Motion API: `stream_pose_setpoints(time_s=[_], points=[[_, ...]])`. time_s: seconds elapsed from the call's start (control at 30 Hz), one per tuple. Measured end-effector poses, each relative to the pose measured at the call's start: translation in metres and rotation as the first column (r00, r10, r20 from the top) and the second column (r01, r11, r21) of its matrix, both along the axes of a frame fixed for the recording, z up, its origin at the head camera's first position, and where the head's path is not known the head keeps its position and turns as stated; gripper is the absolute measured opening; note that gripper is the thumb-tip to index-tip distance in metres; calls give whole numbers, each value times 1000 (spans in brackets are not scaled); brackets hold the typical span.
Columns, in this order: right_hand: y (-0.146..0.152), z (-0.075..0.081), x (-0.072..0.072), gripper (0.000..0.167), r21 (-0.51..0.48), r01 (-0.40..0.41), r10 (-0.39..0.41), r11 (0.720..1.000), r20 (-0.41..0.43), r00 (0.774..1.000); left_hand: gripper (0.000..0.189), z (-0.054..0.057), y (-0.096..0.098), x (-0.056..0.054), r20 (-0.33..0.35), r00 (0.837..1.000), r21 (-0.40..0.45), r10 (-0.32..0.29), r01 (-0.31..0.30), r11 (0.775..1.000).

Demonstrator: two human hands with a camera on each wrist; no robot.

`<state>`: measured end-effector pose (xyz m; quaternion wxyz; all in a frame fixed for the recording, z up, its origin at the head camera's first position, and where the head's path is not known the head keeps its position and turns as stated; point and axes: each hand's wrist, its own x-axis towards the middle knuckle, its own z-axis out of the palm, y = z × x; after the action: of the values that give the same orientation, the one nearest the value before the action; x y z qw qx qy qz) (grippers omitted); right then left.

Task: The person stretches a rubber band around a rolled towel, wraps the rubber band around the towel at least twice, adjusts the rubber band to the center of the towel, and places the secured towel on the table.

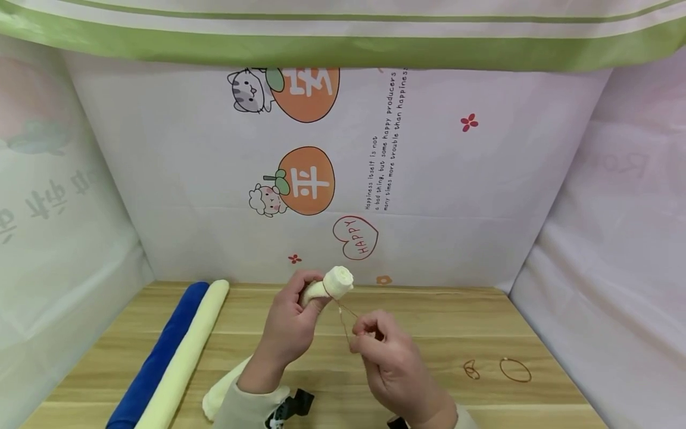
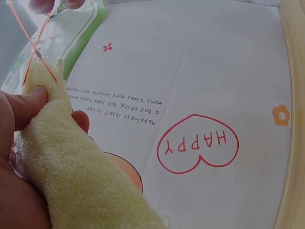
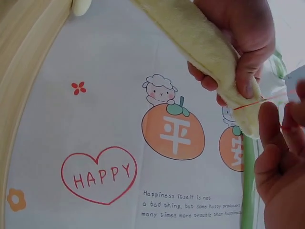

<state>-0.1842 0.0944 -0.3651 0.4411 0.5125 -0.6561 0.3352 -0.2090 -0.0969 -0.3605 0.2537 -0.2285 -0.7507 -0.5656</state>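
A cream rolled towel is held up over the table by my left hand, whose thumb presses near its end in the left wrist view. Around that end runs a thin reddish-brown rubber band, crossed over itself just beyond the towel. My right hand pinches the band's free loop and stretches it away from the towel. Fluffy towel cloth extends back past the left hand in the right wrist view. The towel's lower part shows behind the left wrist in the head view.
A blue rolled towel and another cream roll lie side by side on the left of the wooden table. Two more rubber bands, one twisted and one round, lie at the right. Printed white cloth encloses the table.
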Motion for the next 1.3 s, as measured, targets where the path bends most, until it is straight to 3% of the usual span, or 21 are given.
stream_pose_setpoints(time_s=[0.1, 0.17, 0.3, 0.43, 0.53, 0.57, 0.63, 0.7, 0.73, 0.8, 0.87, 0.97, 1.03, 1.13, 1.3], points=[[-2, 0, 1, 28, -134, 39, -40, 990, -6, 999, 21, 1, 1, 1, 1, 1000, -2, -8, 8, 1000], [-1, 1, 2, 27, -225, 108, -115, 968, -18, 993, 22, 1, 2, 3, -3, 1000, -2, -20, 20, 1000], [2, 6, 1, 23, -381, 262, -294, 887, -25, 956, 25, 1, 10, 6, -59, 998, -34, -25, 23, 999], [12, 8, -5, 21, -469, 361, -405, 806, 7, 914, 26, 0, 22, 10, -185, 982, -86, -37, 22, 996], [18, 6, -7, 10, -479, 464, -469, 745, 117, 875, 27, 0, 31, 14, -264, 963, -94, -57, 33, 995], [20, 4, -7, 3, -473, 501, -476, 725, 182, 860, 28, 1, 33, 16, -282, 958, -90, -57, 33, 995], [22, 4, -5, 11, -462, 545, -413, 700, 360, 837, 28, 1, 37, 18, -317, 947, -75, -49, 27, 997], [23, 6, -3, 23, -502, 505, -179, 702, 562, 808, 28, 1, 40, 19, -342, 939, -51, -44, 29, 998], [24, 9, -2, 25, -550, 474, -25, 687, 635, 772, 29, 1, 42, 19, -354, 934, -38, -47, 36, 999], [26, 16, 0, 26, -677, 399, 293, 618, 670, 682, 29, 0, 44, 19, -373, 926, -19, -55, 52, 998], [31, 20, 1, 33, -785, 299, 550, 542, 601, 580, 28, -1, 46, 19, -377, 924, -10, -59, 60, 998], [36, 21, 2, 41, -895, 70, 785, 442, 423, 453, 27, -3, 48, 19, -359, 932, -10, -57, 58, 998], [37, 19, 1, 43, -929, -100, 884, 357, 302, 356, 26, -4, 49, 18, -330, 943, -2, -53, 55, 998], [38, 17, -1, 41, -929, -292, 956, 229, 159, 245, 26, -5, 48, 17, -283, 958, 24, -55, 64, 998], [38, 12, -7, 49, -864, -486, 990, 129, 87, 106, 24, -6, 46, 15, -216, 972, 51, -90, 104, 993]])
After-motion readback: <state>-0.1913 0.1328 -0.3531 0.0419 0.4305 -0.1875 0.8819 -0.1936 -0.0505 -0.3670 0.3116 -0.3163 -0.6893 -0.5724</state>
